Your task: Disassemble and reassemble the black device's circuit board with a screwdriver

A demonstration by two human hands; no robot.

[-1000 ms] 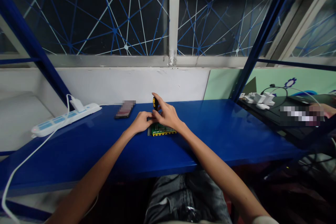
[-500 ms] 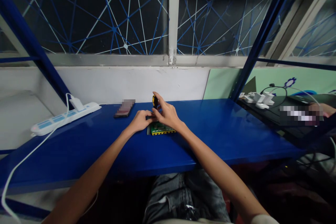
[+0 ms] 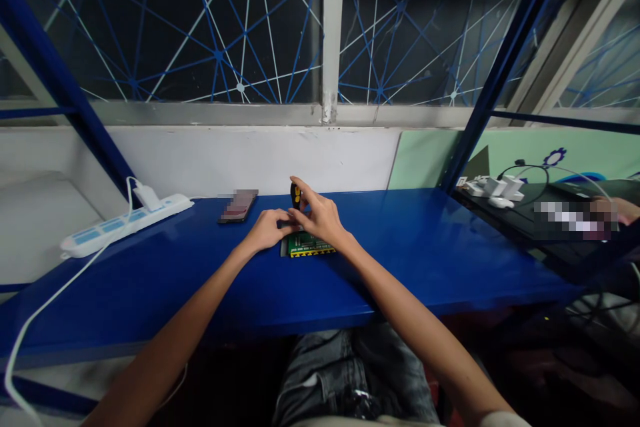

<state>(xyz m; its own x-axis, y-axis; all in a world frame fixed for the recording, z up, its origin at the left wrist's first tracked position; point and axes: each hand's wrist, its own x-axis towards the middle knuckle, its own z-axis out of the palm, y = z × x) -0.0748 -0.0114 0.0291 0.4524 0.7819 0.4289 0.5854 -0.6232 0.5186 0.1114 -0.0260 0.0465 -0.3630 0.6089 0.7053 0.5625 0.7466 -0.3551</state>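
Note:
My right hand (image 3: pixel 319 217) grips a black and yellow screwdriver (image 3: pixel 295 195) held upright over a small green circuit board (image 3: pixel 306 247) with a yellow and black striped edge. The board lies flat on the blue table (image 3: pixel 410 260). My left hand (image 3: pixel 267 228) rests curled on the board's left side, its fingertips pressed together near the screwdriver's tip. What those fingertips pinch, if anything, is hidden.
A phone (image 3: pixel 238 206) lies on the table behind my left hand. A white power strip (image 3: pixel 125 223) with a plugged-in charger and cable sits far left. At the right, white adapters (image 3: pixel 494 187) and another person's hand (image 3: pixel 623 210) rest on a dark desk.

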